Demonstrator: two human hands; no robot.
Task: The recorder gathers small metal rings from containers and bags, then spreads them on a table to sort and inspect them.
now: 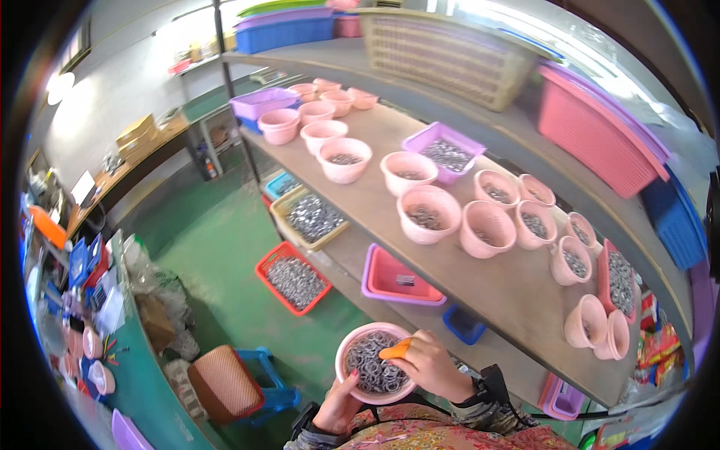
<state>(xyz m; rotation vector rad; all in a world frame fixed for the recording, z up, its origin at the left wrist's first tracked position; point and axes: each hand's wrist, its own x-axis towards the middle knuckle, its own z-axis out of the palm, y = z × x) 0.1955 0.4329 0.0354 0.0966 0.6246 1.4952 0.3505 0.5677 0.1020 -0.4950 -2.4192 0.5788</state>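
Observation:
A round pink plastic pot point(346, 346) filled with small silver metal rings point(373, 367) is held close to my body. My left hand point(337, 406) grips it at its lower left rim, the thumb over the edge. My right hand point(431, 366) is closed on an orange plastic tool point(395, 350), whose end rests among the rings. Its full shape is hidden by my fingers and the rings, so I cannot tell its exact kind. My right wrist lies beside the pot's right rim.
Ahead, a long brown shelf point(480, 300) carries several pink pots point(427, 214), some holding metal parts, and a purple basket point(445, 152). Below stand a red basket point(293, 278) and a beige basket point(307, 217) of parts. A brown-topped stool point(225, 382) is at left, near a green table point(161, 390).

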